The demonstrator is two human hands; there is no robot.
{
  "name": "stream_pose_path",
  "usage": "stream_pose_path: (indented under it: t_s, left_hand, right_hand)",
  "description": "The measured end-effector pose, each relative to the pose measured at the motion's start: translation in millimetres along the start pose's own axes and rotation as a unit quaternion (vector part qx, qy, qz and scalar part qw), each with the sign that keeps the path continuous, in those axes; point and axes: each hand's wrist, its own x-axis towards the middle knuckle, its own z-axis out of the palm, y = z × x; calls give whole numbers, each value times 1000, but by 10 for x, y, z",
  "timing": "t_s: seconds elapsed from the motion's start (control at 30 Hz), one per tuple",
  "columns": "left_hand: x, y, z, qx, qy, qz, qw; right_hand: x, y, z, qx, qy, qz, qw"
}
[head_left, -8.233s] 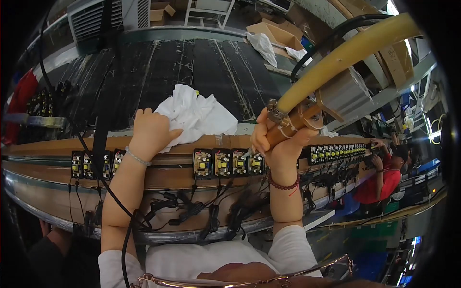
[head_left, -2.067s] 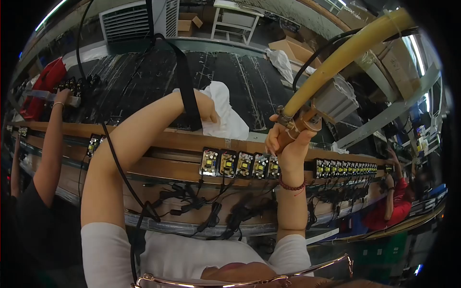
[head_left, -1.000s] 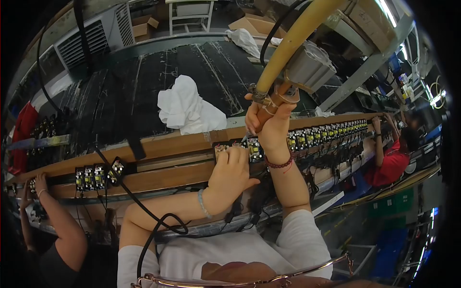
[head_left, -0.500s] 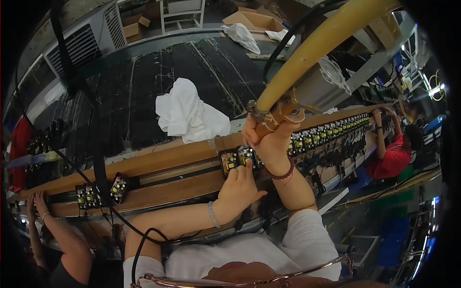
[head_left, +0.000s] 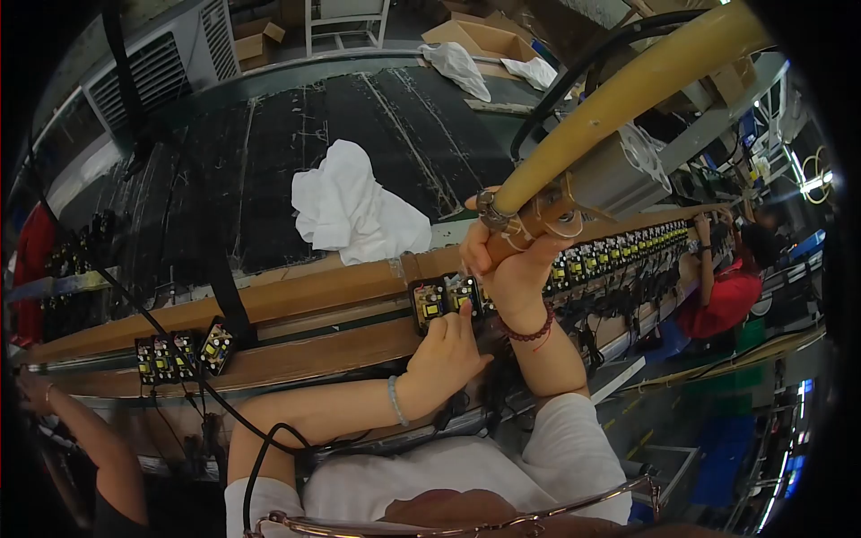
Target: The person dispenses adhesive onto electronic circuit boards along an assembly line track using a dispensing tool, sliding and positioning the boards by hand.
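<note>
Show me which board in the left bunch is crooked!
The rightmost board there: it sits at a slant, while the other boards line up.

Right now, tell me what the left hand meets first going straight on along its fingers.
The left hand would probably first meet a rectangular, black-cased circuit board directly ahead; depth is unclear, so it may already be touching.

The bare left hand (head_left: 441, 359) is covering part of a black rectangular circuit board (head_left: 459, 290), the bare right hand (head_left: 511, 282) is partly hiding a brown cylindrical tool (head_left: 531, 240), and a thick yellow hose (head_left: 628, 109) is running out of view
</note>
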Motion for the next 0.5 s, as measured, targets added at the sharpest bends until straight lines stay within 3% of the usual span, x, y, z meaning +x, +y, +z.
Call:
stream_pose_path:
  t_s: [0.1, 0.3, 0.37, 0.5]
  left_hand:
    - [-10, 6, 3, 5, 3, 2, 1000]
    - [-6, 0, 17, 29, 36, -1, 999]
    - [-8, 1, 17, 32, 35, -4, 999]
    - [-11, -1, 11, 37, 42, -5, 998]
  right_hand:
    - [12, -5, -62, -30, -7, -15, 999]
    - [42, 144, -144, 37, -36, -19, 998]
    - [42, 175, -174, 78, -93, -85, 989]
    - [37, 163, -186, 83, -84, -68, 991]
